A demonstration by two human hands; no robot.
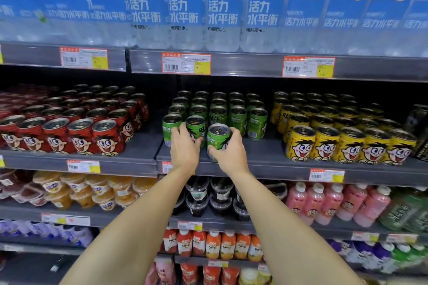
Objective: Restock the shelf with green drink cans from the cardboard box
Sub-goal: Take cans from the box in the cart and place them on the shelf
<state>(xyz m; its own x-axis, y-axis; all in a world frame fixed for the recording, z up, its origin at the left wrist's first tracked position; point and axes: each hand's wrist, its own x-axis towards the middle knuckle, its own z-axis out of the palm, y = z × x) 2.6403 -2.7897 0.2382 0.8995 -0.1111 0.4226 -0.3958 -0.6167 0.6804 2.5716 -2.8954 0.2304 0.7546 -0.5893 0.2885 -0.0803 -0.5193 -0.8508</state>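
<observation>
Gripping one green can (217, 139), the right hand (228, 152) was curled; the left hand (185, 148) clasped another green can (195, 128) beneath bottles (222, 7) labelled "活力水平衡".

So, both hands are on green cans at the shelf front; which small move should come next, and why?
Probably the right hand should slide its green can back and let go. That can sits forward of the green row, near the shelf edge, and a gap shows behind it. The left hand grips a neighbouring can already in line.
</observation>
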